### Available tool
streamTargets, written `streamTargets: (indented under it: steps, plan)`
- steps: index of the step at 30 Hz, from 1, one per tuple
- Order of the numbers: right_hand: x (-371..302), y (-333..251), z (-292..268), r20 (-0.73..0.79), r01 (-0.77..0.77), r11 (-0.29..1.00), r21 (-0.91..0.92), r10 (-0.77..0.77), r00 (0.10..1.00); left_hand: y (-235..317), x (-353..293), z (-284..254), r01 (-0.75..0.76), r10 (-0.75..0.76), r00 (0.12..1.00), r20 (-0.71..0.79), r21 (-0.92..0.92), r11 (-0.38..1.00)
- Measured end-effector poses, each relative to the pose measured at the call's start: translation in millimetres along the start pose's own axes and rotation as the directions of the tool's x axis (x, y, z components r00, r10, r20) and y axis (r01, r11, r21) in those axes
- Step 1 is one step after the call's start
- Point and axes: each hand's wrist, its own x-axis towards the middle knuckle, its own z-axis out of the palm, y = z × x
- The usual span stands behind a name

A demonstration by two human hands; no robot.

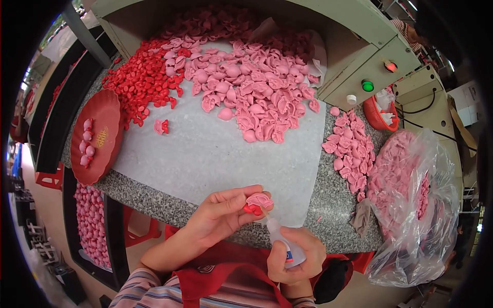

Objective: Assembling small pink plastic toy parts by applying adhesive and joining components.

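Reference landmark: the white sheet [215, 154] laid on the speckled table [328, 218]. Above the sheet's near edge, the left hand [221, 213] holds a pink shell piece [261, 199] together with a glossy red piece [252, 209]; its fingers are clamped on the pair at the left side. At the sheet's near right corner, the right hand [304, 251] grips a translucent squeeze bottle [277, 233], fingers wrapped around the body, nozzle directed up at the pink shell piece; whether the tip touches cannot be told. A pile of loose pink shells [262, 97] covers the sheet's far part, with a heap of small red parts [141, 77] at its far left. One joined pink-and-red piece [161, 127] lies on the sheet's left portion. Left of the sheet is a red dish [105, 115] bearing several pieces. Right of the sheet are a second group of pink shells [352, 151], a grey cloth [362, 216] and a clear plastic bag [411, 205] containing pink parts.
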Motion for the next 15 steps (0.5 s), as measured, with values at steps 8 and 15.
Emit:
streamTargets:
  steps: [8, 15]
  plan:
    - [1.5, -1.3, -4.1, -0.004, -0.015, 0.999, -0.029, 0.015, 1.0, -0.8, 0.1, -2.8, -0.029, 0.029, 1.0, -0.001, 0.013, 0.999]
    - [1.8, -0.4, -5.6, -0.005, -0.01, 0.999, -0.051, 0.01, 1.0, 1.2, 0.3, -3.6, -0.022, 0.021, 1.0, -0.009, -0.045, 0.999]
